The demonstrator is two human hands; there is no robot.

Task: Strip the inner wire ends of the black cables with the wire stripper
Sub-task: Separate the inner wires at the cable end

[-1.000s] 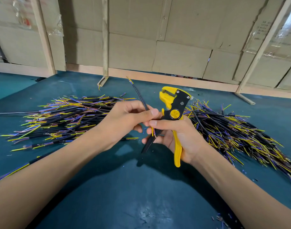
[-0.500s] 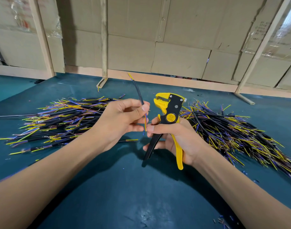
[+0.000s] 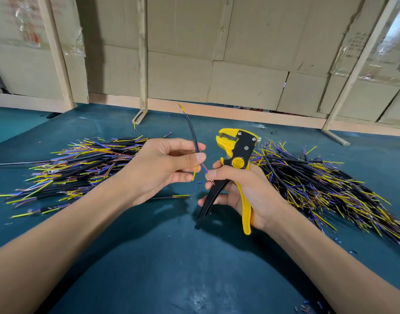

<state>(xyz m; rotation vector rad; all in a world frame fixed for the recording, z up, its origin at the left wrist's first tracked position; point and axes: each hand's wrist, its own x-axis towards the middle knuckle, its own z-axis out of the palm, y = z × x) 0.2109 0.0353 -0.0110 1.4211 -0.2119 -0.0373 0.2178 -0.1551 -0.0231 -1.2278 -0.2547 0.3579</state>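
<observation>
At frame centre, left hand [image 3: 158,168] pinching one black cable [image 3: 192,132], yellow and blue ends dangling; right hand [image 3: 244,191] wrapped round upright wire stripper [image 3: 234,168] just beside. Could slip through loose fingers [image 3: 192,157], or lose copper strands if misaligned.

Bright, even light from above. Soft dark shadows on the mat [image 3: 149,268] beneath both forearms and hands. Wide-angle bowing at the edges; sharp near the hands, slight softness at corners.
</observation>
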